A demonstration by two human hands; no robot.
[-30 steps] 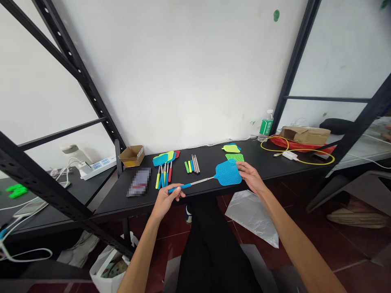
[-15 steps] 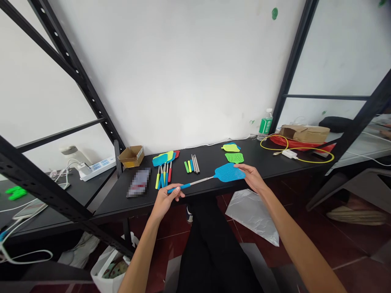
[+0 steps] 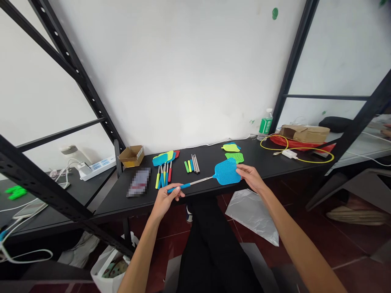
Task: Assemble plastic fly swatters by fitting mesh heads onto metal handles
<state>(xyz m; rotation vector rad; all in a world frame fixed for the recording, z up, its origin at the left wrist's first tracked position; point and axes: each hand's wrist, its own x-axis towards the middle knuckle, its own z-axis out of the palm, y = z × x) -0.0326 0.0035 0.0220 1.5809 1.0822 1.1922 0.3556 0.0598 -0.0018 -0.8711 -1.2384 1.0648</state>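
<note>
Black table [image 3: 210,160]; blue swatter [image 3: 225,172] face-on again

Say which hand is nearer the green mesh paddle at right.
Right. The right hand is just in front of the green mesh paddle; the left hand is farther off, leftward.

L grip (bare hand) [image 3: 167,197] wrapped round handle of blue plastic flyswatter [image 3: 227,171] w/ silver metal rod; R grip (bare hand) [image 3: 251,178] pinches R edge of its perforated paddle. Held over front of flat black surface [image 3: 210,159], partly covering green perforated plastic paddle [image 3: 237,157]. Ctr: short green/yellow/blue handles [image 3: 189,166] beside slim silver rods [image 3: 196,164]. L: multicolour plastic swatters [image 3: 165,159], open brown cardboard box [image 3: 131,160]. Back R: clear plastic bottle [image 3: 265,125] w/ green label.
</note>
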